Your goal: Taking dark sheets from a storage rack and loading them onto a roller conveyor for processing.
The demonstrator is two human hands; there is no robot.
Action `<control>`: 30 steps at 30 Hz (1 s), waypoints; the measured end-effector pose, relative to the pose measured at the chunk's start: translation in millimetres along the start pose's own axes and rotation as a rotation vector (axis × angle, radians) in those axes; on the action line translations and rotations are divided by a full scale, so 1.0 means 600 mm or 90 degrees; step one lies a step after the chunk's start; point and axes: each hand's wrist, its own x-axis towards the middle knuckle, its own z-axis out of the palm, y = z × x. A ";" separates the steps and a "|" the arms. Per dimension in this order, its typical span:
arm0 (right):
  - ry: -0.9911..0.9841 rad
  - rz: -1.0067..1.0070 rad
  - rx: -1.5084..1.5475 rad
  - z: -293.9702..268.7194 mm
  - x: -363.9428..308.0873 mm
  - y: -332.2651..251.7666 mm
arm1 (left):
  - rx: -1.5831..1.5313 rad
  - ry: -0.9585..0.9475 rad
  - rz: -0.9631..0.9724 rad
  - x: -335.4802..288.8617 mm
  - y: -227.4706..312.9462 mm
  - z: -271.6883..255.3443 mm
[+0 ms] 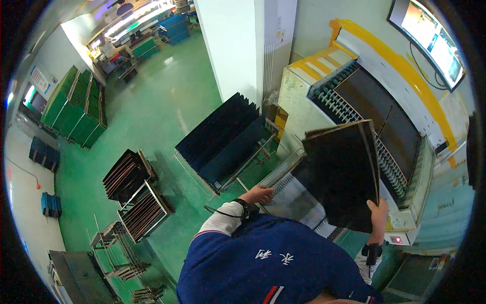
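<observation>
My right hand (378, 215) is closed on the right edge of a few thin dark panels (339, 175) with brownish edges. They stand tilted in front of a roller conveyor machine (349, 115), covering part of it. My left hand (259, 195) has its fingers curled beside the left end of a slotted rack (291, 195); whether they grip its edge or something small cannot be made out. Just beyond my left hand, a wire-framed cart (230, 185) carries a row of upright dark blue-black panels (223, 139).
More dark panels (379, 101) lie on the machine's rollers. Left on the green floor stand racks of panels (144, 213) and a metal cart frame (119, 248). A white pillar (233, 45) rises behind the cart; a screen (430, 38) hangs at the upper right.
</observation>
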 end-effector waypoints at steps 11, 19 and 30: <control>0.027 0.266 0.652 0.107 0.004 -0.011 | 0.063 -0.191 0.010 -0.066 0.111 0.131; -0.082 0.367 0.908 0.140 0.005 0.007 | -0.016 -0.090 0.012 -0.107 0.153 0.133; -0.126 0.349 0.918 0.125 -0.042 0.032 | -0.027 -0.145 0.120 -0.124 0.209 0.161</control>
